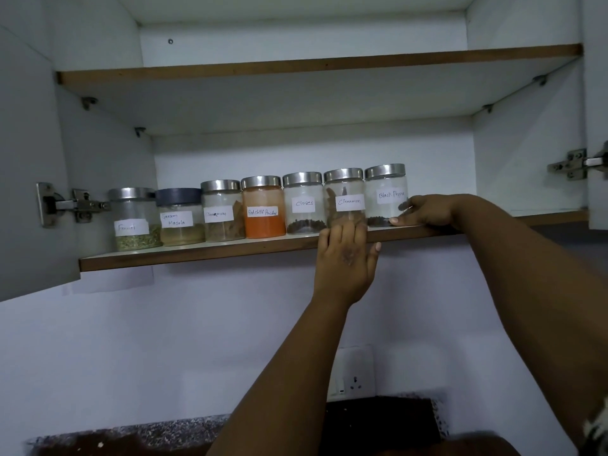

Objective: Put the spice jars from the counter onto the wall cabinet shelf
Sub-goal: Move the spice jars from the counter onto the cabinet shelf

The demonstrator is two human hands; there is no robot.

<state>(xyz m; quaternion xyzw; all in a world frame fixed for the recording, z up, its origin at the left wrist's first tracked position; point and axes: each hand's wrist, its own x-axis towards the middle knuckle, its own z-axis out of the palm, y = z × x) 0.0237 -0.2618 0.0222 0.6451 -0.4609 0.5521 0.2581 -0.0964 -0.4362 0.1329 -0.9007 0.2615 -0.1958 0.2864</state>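
Glass spice jars (263, 209), steel lids, handwritten labels

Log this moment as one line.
shelf: seven jars | left hand: on cinnamon jar | right hand: on pepper jar

We have a single head-worn view, looking forward and upward into the open wall cabinet from below and close in. The lower shelf (197, 253) runs across mid-frame, slightly tilted, its underside edge facing us. The counter (131, 436) shows only as a strip along the bottom edge. Both forearms reach up from the lower right.
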